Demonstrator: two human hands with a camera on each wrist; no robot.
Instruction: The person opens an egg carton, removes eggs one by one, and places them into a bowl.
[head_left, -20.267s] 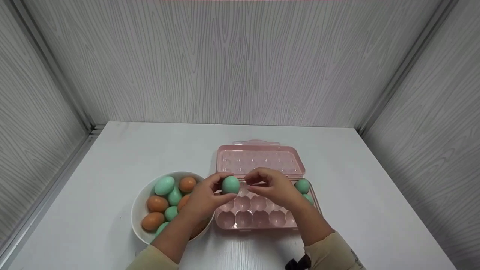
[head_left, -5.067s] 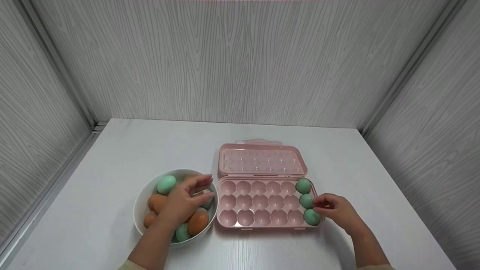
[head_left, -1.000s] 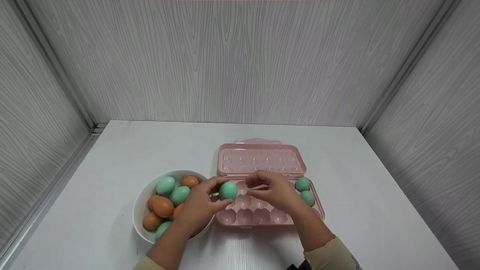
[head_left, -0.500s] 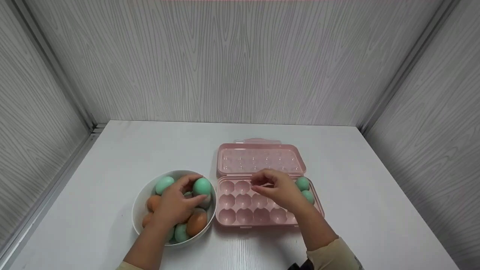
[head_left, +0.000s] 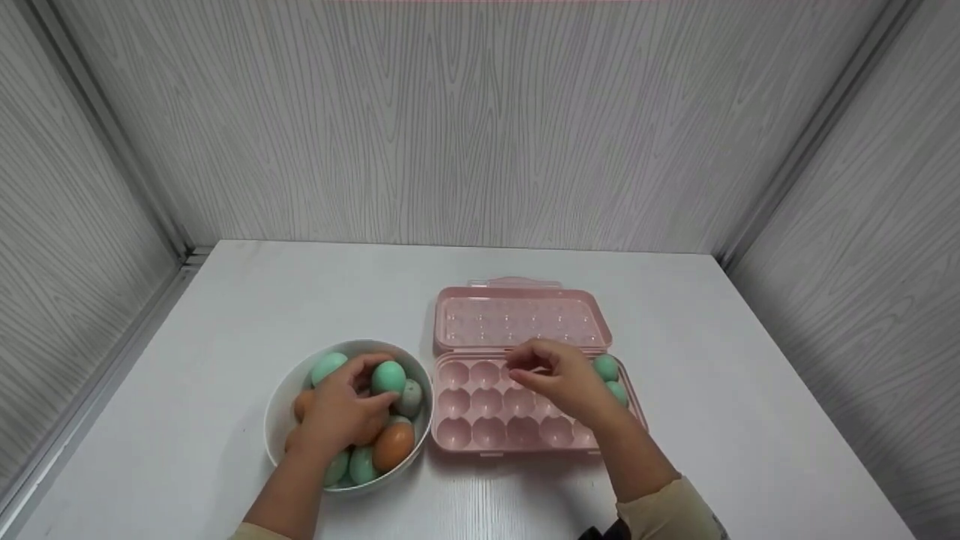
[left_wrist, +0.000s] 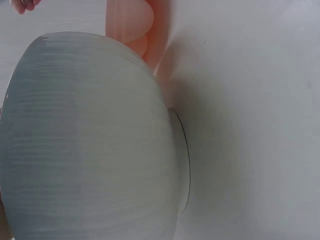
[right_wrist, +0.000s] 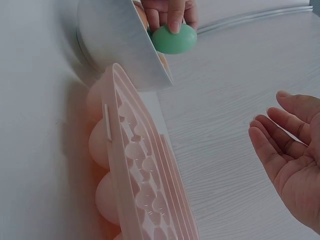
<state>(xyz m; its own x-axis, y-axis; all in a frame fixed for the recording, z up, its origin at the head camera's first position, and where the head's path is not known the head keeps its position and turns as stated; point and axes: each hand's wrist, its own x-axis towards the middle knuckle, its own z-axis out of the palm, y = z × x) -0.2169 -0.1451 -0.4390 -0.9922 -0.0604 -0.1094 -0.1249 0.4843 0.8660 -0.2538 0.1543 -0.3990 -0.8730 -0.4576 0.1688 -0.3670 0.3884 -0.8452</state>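
Observation:
My left hand (head_left: pixel 339 411) pinches a green egg (head_left: pixel 388 377) between thumb and fingers, over the right part of a white bowl (head_left: pixel 274 409). In the right wrist view that egg (right_wrist: pixel 175 40) shows at the bowl's rim, fingertips on its top. Brown eggs (head_left: pixel 394 446), green eggs (head_left: pixel 363 465) and a speckled grey egg (head_left: pixel 409 397) lie in the bowl, some covered by my hand. My right hand (head_left: pixel 564 381) hovers over the pink egg carton (head_left: pixel 491 452), fingers loosely bent and holding nothing, as the right wrist view confirms. The left wrist view shows mostly the bowl's outer wall (left_wrist: pixel 90 140).
The carton's lid (head_left: pixel 523 319) lies folded back behind its tray of round cups. Two green eggs (head_left: pixel 605 367) show in the right-hand column; my right forearm hides the front cup there. White table (head_left: pixel 337 292) surrounds everything, with grey wood-patterned panels (head_left: pixel 465 127) behind and at the sides.
My left hand has carried the green egg leftward from above the carton back over the bowl, lower now. My right hand has shifted slightly right above the carton.

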